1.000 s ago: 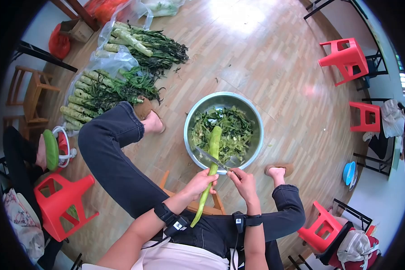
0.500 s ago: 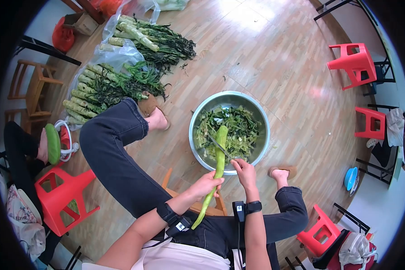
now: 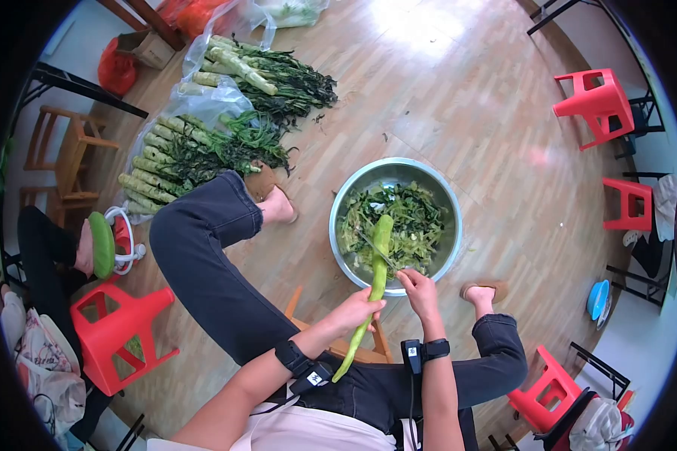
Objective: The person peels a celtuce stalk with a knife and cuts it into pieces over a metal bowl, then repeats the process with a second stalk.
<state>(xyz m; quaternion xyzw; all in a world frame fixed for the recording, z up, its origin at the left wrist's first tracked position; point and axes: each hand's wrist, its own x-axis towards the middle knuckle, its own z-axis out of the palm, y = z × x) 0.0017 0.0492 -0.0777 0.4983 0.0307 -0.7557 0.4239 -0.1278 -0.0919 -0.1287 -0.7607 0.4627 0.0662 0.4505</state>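
the person's left hand [image 3: 359, 307] is curled around the middle of a long pale green stem [image 3: 374, 278], gripping it so that the stem slants up and away from the wrist, its far tip lying over the bowl and its near end hanging down past the forearm toward the lap. the left forearm comes in from the lower left, with a dark band strapped at the wrist. the right hand [image 3: 420, 292] sits just to the right of the left hand, fingers closed on the handle of a knife [image 3: 376, 251]; the thin blade runs up and to the left from the knuckles and meets the stem beyond the left hand's fingers. the right forearm rises almost straight from below, also banded at the wrist.

directly beyond both hands stands a round metal bowl [image 3: 346, 199] on the wooden floor, holding a heap of dark green leaves and paler peelings [image 3: 417, 222]. far off to the upper left of the left hand, bundles of unpeeled stems [image 3: 184, 146] with leafy tops lie on clear plastic.
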